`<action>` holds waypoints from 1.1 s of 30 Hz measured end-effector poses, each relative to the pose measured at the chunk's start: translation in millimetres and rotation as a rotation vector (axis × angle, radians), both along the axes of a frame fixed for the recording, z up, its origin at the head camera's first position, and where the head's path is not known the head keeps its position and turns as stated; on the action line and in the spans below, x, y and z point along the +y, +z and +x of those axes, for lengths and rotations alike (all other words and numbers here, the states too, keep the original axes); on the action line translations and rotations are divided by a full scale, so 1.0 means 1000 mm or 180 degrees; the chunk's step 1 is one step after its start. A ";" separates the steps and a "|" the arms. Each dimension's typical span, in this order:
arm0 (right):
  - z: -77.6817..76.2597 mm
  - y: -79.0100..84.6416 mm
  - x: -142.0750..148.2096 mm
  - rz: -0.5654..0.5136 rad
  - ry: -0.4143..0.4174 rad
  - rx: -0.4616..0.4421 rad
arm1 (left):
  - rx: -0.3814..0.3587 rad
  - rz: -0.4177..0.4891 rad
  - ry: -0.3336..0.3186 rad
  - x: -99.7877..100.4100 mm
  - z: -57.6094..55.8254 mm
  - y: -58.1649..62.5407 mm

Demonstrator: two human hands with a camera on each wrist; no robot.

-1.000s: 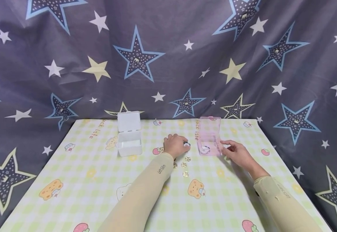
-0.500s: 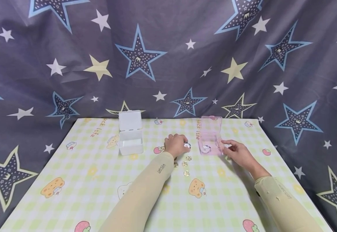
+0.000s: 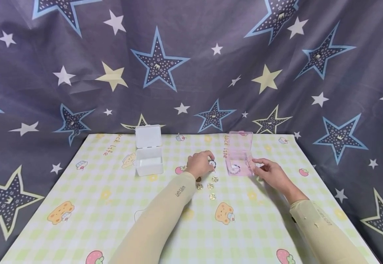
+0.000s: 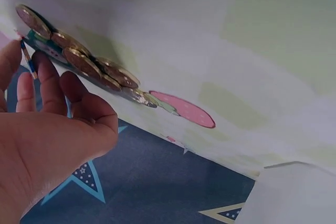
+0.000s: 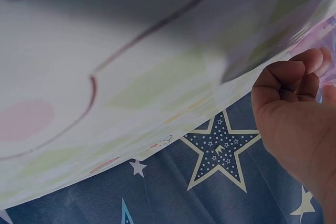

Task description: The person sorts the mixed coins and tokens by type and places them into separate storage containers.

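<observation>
Gold-coloured round discs (image 3: 212, 196) are lying on the pale green checked surface (image 3: 260, 227), just below the centre of the head view; in the left wrist view several are overlapping in a cluster. Above them, near the centre, the person's left grip (image 3: 199, 164) is clamping a small round white piece with a dark rim (image 3: 212, 164) between thumb and finger. It is showing edge-on from the wrist, probably because something so thin is easiest to hold by its rim. Right of centre, a clear pink plastic box (image 3: 239, 157) is standing with its lid tipped back, leaving its inside uncovered. The right grip (image 3: 272, 176) is resting its fingertips at the box's right wall, perhaps for steadying; I cannot tell whether they are pinching it. Left of centre, a white plastic box (image 3: 149, 169) is standing likewise, lid back.
</observation>
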State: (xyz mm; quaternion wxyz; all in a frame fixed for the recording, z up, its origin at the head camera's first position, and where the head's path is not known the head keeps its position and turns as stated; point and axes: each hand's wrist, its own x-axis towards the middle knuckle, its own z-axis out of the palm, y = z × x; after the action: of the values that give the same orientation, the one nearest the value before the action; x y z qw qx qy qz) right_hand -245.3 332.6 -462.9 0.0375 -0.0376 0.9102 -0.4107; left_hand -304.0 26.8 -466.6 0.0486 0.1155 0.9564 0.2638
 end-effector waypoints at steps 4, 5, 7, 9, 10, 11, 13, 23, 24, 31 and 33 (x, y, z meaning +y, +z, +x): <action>-0.001 0.000 0.000 0.0017 0.0003 0.0005 | -0.0080 0.0129 -0.0028 -0.004 0.000 0.005; -0.001 0.000 0.000 0.0017 0.0001 0.0008 | -0.0098 0.0146 -0.0035 -0.004 0.000 0.005; -0.001 0.000 0.000 0.0013 -0.0004 0.0013 | -0.0133 0.0169 -0.0048 -0.005 0.000 0.006; 0.000 0.000 0.000 0.0012 -0.0009 0.0012 | -0.0161 0.0192 -0.0055 -0.005 -0.001 0.006; 0.000 0.000 0.000 0.0012 -0.0011 0.0009 | -0.0171 0.0205 -0.0061 -0.005 -0.001 0.006; 0.000 0.000 0.000 0.0013 -0.0016 0.0002 | -0.0178 0.0213 -0.0065 -0.005 -0.001 0.007; 0.000 0.000 0.000 0.0011 -0.0022 -0.0021 | -0.0183 0.0228 -0.0073 -0.005 -0.001 0.008; 0.000 0.000 -0.001 0.0018 -0.0026 -0.0081 | -0.0115 0.0226 -0.0066 -0.005 0.000 0.005; 0.000 0.000 -0.001 0.0007 -0.0023 -0.0070 | -0.0109 0.0239 -0.0065 -0.006 0.000 0.004; 0.001 0.001 -0.001 -0.0039 0.0007 -0.0008 | -0.0095 0.0366 -0.0032 -0.010 0.002 0.005; 0.001 0.001 -0.001 -0.0030 0.0006 -0.0001 | -0.0097 0.0432 -0.0024 -0.011 0.003 0.007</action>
State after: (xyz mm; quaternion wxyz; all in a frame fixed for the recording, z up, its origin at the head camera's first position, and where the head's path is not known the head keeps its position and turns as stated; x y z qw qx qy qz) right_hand -244.6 331.9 -462.2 0.0379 -0.0386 0.9083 -0.4149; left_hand -300.6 15.8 -459.8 0.0562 0.1180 0.9350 0.3296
